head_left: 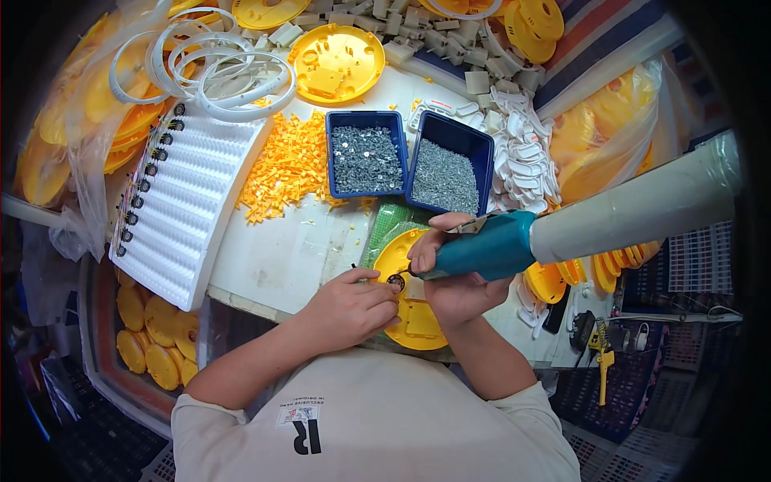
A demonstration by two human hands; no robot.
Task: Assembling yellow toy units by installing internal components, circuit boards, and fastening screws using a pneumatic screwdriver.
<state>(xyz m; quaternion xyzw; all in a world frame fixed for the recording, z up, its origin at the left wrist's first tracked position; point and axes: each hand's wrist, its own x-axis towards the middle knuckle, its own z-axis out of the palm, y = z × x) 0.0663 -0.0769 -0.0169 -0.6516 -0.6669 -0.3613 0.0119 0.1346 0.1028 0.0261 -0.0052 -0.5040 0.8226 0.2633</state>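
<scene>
A round yellow plastic housing (419,325) lies open side up on the table in front of me. My right hand (458,293) wraps around a teal power screwdriver (482,245), its thin tip pointing left over the housing. At that tip, a small round black part (396,281) sits in the housing. My left hand (353,304) has its fingers bent together, with the fingertips against the black part and the housing's left edge. The screwdriver's body hides part of the housing's right side.
Beyond the housing stand two dark blue bins (405,186) of small metal screws. Left of them are loose small yellow pieces (285,165) and a white ridged tray (181,201) with black round parts. White rings (241,88) lie behind. A long pale tube (634,205) extends from the screwdriver.
</scene>
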